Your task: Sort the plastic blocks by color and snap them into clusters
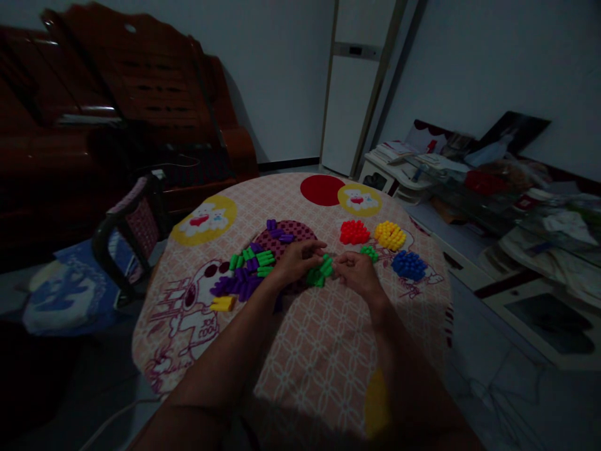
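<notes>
Over the middle of the round table, my left hand (300,260) curls its fingers at the upper left of some green plastic building blocks (320,274). From the other side, my right hand (357,269) pinches at the right edge of these blocks, its thumb and fingers together. The dim light and the fingers partly hide the grip. A small green cluster (369,252) lies just beyond my right hand. Left of my left hand spread loose purple blocks (241,285) and green blocks (265,258), with a yellow block (222,304) at their near edge.
A red cluster (354,232), a yellow cluster (390,236) and a blue cluster (409,265) stand on the right of the patterned tablecloth (310,351). A chair (136,232) is at the left. A cluttered cabinet (469,181) runs along the right wall.
</notes>
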### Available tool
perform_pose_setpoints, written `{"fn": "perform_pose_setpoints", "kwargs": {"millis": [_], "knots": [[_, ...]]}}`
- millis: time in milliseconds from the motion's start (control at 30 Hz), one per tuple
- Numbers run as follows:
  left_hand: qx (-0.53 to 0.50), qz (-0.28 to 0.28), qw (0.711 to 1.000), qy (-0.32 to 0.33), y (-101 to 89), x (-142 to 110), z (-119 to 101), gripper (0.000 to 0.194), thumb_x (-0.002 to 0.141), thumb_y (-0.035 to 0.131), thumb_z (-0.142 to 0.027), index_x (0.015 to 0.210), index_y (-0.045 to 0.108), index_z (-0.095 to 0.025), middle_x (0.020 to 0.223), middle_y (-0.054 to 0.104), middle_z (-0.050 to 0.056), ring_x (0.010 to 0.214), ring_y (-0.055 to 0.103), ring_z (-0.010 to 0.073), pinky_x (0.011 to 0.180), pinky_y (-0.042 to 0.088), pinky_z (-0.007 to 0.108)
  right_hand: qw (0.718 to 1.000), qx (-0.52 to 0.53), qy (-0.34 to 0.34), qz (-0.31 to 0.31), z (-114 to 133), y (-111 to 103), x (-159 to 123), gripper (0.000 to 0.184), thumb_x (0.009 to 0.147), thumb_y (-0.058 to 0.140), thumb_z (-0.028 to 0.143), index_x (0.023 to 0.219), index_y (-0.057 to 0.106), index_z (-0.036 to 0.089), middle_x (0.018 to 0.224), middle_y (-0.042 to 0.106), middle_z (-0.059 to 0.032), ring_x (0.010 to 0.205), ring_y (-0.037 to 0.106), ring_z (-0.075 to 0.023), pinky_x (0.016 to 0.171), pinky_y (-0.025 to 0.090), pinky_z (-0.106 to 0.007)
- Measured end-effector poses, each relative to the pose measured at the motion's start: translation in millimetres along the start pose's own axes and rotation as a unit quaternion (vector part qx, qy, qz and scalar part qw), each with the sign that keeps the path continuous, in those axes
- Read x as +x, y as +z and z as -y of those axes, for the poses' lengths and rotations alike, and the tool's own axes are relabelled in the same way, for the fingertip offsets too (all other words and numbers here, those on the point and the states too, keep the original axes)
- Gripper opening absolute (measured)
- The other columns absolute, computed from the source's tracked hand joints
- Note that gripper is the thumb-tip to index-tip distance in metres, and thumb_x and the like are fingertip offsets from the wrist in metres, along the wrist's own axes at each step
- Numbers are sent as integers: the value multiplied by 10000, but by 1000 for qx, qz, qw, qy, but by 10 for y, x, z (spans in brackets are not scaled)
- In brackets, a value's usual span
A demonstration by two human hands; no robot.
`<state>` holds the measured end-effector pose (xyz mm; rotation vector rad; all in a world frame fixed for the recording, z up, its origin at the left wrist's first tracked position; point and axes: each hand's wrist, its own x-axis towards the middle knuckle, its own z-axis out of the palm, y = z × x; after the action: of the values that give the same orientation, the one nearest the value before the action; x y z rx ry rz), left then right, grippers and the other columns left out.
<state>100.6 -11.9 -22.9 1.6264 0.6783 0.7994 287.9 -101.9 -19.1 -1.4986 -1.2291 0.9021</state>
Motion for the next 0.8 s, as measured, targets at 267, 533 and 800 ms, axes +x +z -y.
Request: {"fn": "perform_pose_setpoints", "kwargs": {"millis": [267, 533, 800], "knots": [[59, -172, 983, -17, -371, -17, -85, 373, 754, 724, -414, 1001, 735, -134, 870, 760, 77, 765, 684, 198, 719, 546, 314, 877, -425, -95, -203, -92, -441, 61, 177, 868, 570, 306, 746, 644, 201, 709, 687, -47, 663, 595, -168, 633, 360, -272], [62, -227, 972, -14, -654, -46, 8, 437, 706, 749, -444, 1010, 748, -129, 840, 765, 73, 732, 686, 196, 689, 540, 295, 827, -525, -66, -190, -173, -419, 70, 159, 909, 564, 270, 862, 693, 190, 813, 726, -83, 740, 622, -190, 640, 322, -288], [373, -136, 915, -67, -977, -177, -26, 224, 677, 713, -287, 870, 796, -209, 846, 782, 62, 808, 694, 255, 757, 495, 321, 832, -518, -57, -190, -203, -471, 76, 154, 902, 602, 296, 871, 705, 187, 842, 744, -102, 761, 654, -211, 649, 352, -293]]}}
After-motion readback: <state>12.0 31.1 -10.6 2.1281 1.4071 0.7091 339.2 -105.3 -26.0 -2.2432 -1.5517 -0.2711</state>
